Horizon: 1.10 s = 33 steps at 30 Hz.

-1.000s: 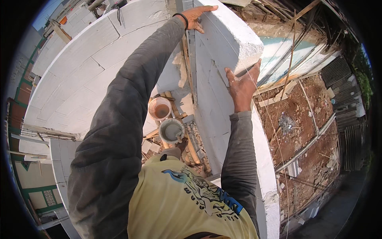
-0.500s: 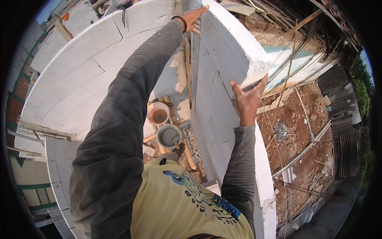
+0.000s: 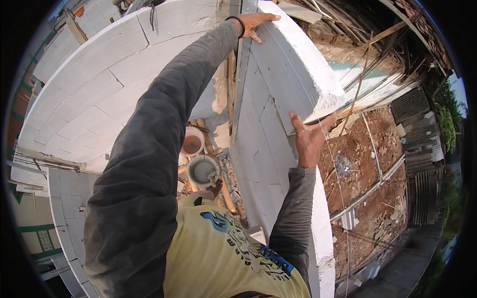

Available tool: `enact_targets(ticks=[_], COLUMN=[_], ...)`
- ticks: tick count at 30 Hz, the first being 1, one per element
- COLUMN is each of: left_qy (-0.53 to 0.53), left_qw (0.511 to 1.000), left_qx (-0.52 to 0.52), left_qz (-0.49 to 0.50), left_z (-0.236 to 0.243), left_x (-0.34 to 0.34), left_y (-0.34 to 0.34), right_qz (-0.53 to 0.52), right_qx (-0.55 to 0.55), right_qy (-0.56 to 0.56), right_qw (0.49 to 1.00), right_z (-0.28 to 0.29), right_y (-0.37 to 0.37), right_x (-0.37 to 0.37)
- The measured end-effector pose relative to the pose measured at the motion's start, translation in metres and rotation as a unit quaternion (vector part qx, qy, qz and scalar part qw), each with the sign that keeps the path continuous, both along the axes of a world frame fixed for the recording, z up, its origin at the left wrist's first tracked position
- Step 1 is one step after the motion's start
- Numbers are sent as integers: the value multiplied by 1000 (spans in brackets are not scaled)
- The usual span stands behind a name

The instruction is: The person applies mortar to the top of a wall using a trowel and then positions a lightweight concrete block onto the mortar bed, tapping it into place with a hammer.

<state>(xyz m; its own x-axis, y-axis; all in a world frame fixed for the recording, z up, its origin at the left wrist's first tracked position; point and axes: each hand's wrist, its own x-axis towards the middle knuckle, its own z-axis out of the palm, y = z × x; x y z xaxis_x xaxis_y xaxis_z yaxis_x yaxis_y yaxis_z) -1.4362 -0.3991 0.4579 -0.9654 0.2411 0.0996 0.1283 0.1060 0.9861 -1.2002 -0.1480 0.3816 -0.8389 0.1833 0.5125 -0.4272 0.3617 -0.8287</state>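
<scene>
A large white lightweight concrete block stands on edge on top of the block wall in front of me. My left hand grips its far end, fingers over the top edge and thumb down the inner face. At the near end, my right hand cups the lower corner, thumb on the inner face and fingers at the outer side. A thin string passes by my right hand and runs down along the wall's outer side. The block's underside is hidden.
A grey mortar bucket and a bucket of brownish liquid stand low between the walls, beside bamboo poles. Another pale block wall curves along the left. Right of my wall, rubble-strewn ground lies far below.
The block has shifted a little toward me and to the right, both hands moving with it. My left hand now reaches further over its top edge. The view has also swung slightly.
</scene>
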Motion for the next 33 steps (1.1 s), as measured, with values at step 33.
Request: enact_targets(ticks=[33], left_qy=[11], left_qw=[1000], left_qx=[5], left_qz=[-17], left_z=[-1], left_x=[-13], left_y=[-1], right_qz=[-23], right_qx=[23], right_qy=[14], right_qw=[999], right_z=[-14], right_y=[5], right_x=[-8])
